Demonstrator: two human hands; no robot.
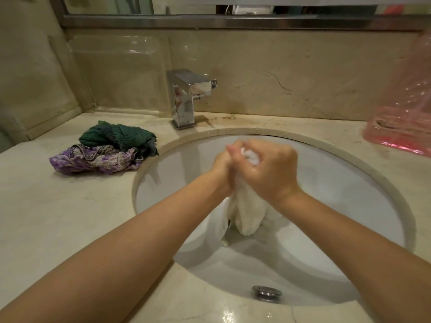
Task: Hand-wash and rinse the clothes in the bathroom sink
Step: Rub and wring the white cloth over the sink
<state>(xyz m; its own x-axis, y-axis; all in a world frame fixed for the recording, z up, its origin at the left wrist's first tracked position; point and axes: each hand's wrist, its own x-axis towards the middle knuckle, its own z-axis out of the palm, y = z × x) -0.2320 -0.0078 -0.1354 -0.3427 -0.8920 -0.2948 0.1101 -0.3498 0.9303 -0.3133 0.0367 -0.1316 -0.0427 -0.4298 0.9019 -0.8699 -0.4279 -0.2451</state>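
Observation:
Over the white oval sink [349,197] both my hands grip a wet white cloth [247,213]. My left hand [224,169] and my right hand [270,169] are pressed together with fingers curled round its upper end, where white suds or fabric show between the fingers. The rest of the cloth hangs down into the basin. On the counter left of the sink lies a green cloth [116,136] on top of a purple patterned garment [93,159].
A chrome square faucet [186,99] stands behind the sink; no water stream is visible. A drain fitting [267,292] sits at the basin's near rim. A pink plastic bag [403,108] is at the right, a clear plastic holder [121,73] at the back left.

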